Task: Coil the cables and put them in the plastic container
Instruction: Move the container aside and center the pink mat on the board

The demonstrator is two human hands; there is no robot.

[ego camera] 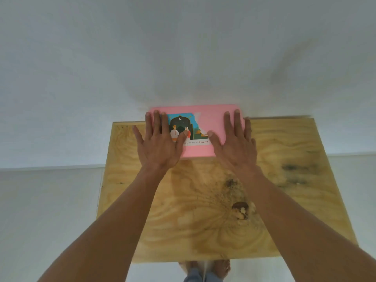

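Evidently to steady or press it shut, both hands, left [157, 142] and right [234, 142], lie spread flat on the pink container lid [211, 121] at upper centre of the counter [203, 210].

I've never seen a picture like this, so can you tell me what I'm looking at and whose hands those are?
There is no machine here. A person wears a camera on their head, so you look down just as they do, and there is only this one picture. Their two bare arms reach forward. The left hand and the right hand lie flat, fingers straight, on a pink lid with a colourful sticker. Nothing is gripped; the hands only rest or press on it. The lid sits at the far edge of a wooden table, by a white wall. At the bottom you can see the person's feet. No cables show.
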